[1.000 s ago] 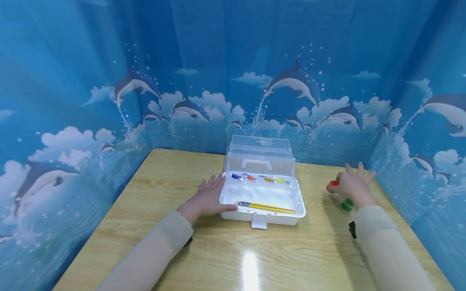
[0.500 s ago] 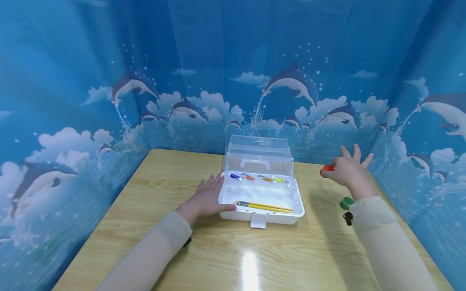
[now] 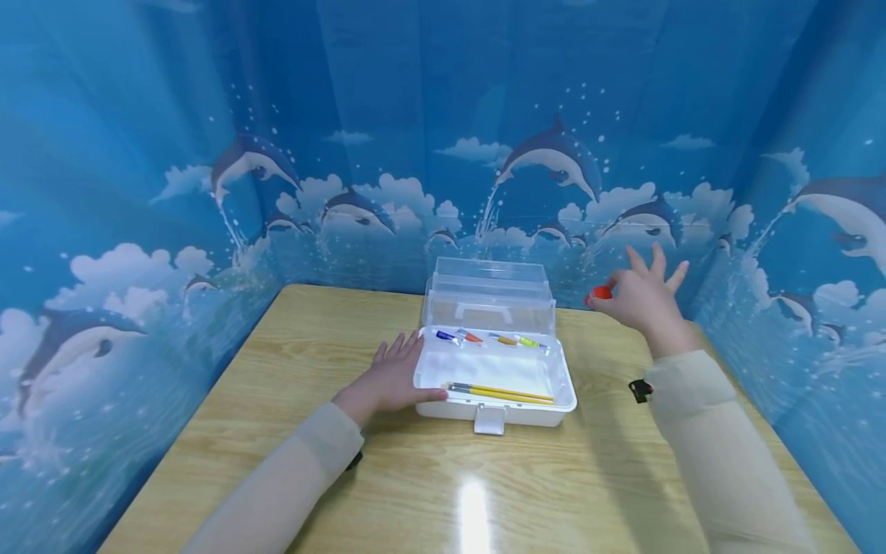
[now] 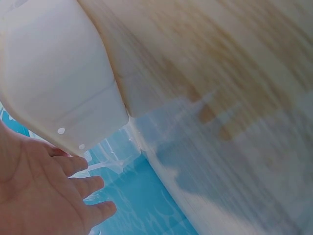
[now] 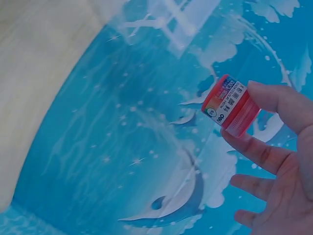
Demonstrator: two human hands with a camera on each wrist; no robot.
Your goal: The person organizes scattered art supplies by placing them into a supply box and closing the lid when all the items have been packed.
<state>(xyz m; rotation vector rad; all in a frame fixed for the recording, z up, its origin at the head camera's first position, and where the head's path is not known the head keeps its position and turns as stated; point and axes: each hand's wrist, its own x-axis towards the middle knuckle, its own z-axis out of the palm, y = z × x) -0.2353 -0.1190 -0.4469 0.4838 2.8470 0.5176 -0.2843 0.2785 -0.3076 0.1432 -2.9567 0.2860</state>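
My right hand (image 3: 644, 300) pinches a small red paint jar (image 5: 232, 105) between thumb and index finger, above the table's right side. Its other fingers are spread. In the right wrist view the jar is tilted and shows a printed label. My left hand (image 3: 391, 385) rests against the left side of an open white plastic box (image 3: 529, 416), fingers straight, thumb over the front rim. Yellow-handled paintbrushes (image 3: 508, 394) lie along the box's front. Several small coloured tubes, among them a purple one (image 3: 446, 336) and a yellow one (image 3: 531, 342), lie at its back.
The box's clear lid (image 3: 490, 300) is tipped back towards the curtain. A latch (image 3: 490, 420) hangs at the front. A dolphin-print curtain (image 3: 388, 100) encloses the wooden table (image 3: 332, 331) at the back and sides. A black strap piece (image 3: 640, 391) sits by my right cuff.
My right hand has lifted the red paint jar off the table and carried it up and to the left. The green jar is hidden from the head view now. My left hand stays in place.
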